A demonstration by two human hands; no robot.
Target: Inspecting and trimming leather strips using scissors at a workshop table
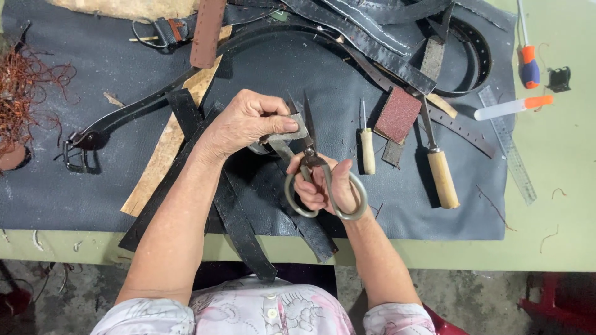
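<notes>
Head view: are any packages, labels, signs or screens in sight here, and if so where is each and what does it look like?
None: no package, label, sign or screen shows.
Nearest to marked: clear ruler, right of the dark mat, long, thin, with fine graduations.
Left hand: pinches a small grey strap piece.
Right hand: through the loops of grey metal scissors.

Single head view, steep downward, close over worktable (559, 248) edge; near edge at frame bottom.

Dull metal scissors (324, 186), probably leather strap (280, 149)
</notes>
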